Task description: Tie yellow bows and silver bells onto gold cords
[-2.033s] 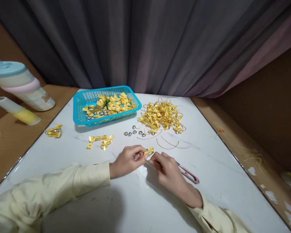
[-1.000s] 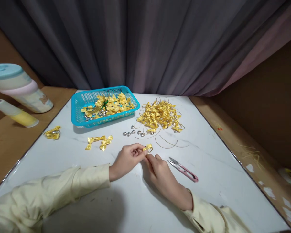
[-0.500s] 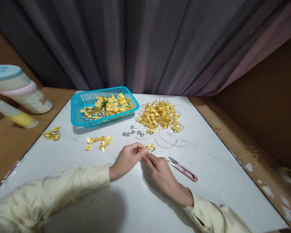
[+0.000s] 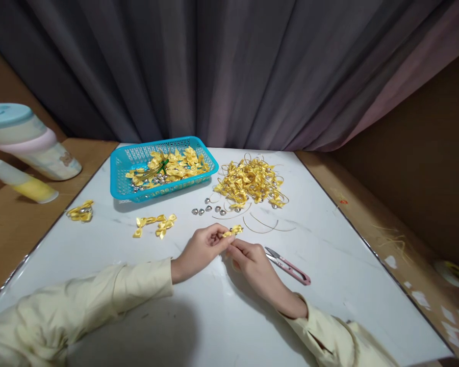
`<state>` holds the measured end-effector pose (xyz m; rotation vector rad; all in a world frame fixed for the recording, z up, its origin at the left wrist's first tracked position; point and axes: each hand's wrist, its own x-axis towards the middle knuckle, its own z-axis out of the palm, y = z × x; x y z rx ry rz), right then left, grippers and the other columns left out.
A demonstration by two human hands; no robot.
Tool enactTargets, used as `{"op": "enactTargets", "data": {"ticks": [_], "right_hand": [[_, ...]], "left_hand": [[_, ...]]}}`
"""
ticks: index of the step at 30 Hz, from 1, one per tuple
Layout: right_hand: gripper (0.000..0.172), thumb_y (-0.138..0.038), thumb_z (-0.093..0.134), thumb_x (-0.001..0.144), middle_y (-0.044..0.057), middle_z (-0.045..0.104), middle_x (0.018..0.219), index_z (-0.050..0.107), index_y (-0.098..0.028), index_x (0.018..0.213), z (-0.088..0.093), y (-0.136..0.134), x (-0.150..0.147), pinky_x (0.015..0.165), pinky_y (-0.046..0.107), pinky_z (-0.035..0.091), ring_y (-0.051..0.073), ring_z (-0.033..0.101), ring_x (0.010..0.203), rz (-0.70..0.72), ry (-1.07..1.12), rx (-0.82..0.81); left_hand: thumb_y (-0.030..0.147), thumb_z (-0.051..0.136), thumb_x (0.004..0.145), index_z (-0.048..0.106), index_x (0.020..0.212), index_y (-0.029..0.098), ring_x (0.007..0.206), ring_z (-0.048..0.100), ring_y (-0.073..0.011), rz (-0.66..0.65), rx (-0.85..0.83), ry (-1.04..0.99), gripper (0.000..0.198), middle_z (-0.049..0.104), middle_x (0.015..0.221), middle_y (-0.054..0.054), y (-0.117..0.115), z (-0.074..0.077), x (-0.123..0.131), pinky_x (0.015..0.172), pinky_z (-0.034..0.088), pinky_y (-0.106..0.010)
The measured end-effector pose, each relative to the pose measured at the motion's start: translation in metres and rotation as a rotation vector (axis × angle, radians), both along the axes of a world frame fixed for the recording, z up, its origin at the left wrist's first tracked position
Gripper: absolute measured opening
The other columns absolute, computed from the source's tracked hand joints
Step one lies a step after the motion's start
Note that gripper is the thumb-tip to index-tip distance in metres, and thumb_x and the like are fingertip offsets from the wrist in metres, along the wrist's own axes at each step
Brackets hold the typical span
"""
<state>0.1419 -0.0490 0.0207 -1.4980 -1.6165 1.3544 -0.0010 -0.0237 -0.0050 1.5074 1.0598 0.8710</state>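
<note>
Above the white table, my left hand pinches a small yellow satin bow between thumb and fingers. A bit of silver shows beside the bow. My right hand is closed just below it, its fingertips pressed together and meeting my left thumb; what they grip is hidden. Right of that hand lie pink-handled thread snips with their blades apart. Beyond my hands are loose thin cords and several silver heart-shaped beads.
A turquoise basket holds yellow bows, silver beads and green-tied cords. Beside it rises a heap of corded bows. More bows lie at left, with a small bundle farther out. A tumbler and a thread cone stand left.
The bow has turned between my left fingers and now shows more of its loops. My right fingertips have shifted slightly against the left thumb.
</note>
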Motion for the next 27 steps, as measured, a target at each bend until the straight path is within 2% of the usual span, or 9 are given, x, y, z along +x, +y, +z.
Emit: {"op": "enactTargets", "data": {"ticks": [4, 18, 27], "right_hand": [[0.028, -0.030, 0.040, 0.082, -0.005, 0.036, 0.050, 0.043, -0.017, 0.058, 0.0041, 0.0017, 0.0017, 0.046, 0.021, 0.024, 0.008, 0.029, 0.047, -0.029, -0.016, 0.008], [0.032, -0.031, 0.041, 0.084, -0.005, 0.036, 0.048, 0.041, -0.018, 0.055, 0.0039, 0.0062, 0.0074, 0.048, 0.022, 0.025, 0.009, 0.031, 0.047, 0.050, -0.044, 0.006], [0.031, -0.029, 0.040, 0.084, -0.005, 0.037, 0.048, 0.041, -0.018, 0.054, 0.0043, 0.0067, 0.0066, 0.049, 0.023, 0.026, 0.009, 0.032, 0.048, 0.052, -0.053, 0.027]], "left_hand": [[0.033, 0.056, 0.080, 0.058, 0.086, 0.016, 0.065, 0.046, -0.0117, -0.020, 0.027, -0.003, 0.018, 0.053, 0.069, 0.001, 0.0006, 0.0013, 0.0000, 0.060, 0.039, -0.023], [0.034, 0.047, 0.086, 0.058, 0.083, 0.015, 0.075, 0.054, -0.0143, -0.022, 0.045, -0.082, 0.022, 0.060, 0.080, -0.003, 0.0012, 0.0075, -0.0008, 0.069, 0.043, -0.023], [0.032, 0.046, 0.087, 0.055, 0.081, 0.015, 0.073, 0.051, -0.0130, -0.015, 0.050, -0.072, 0.020, 0.056, 0.076, -0.001, -0.0003, 0.0095, 0.0011, 0.067, 0.041, -0.023]]}}
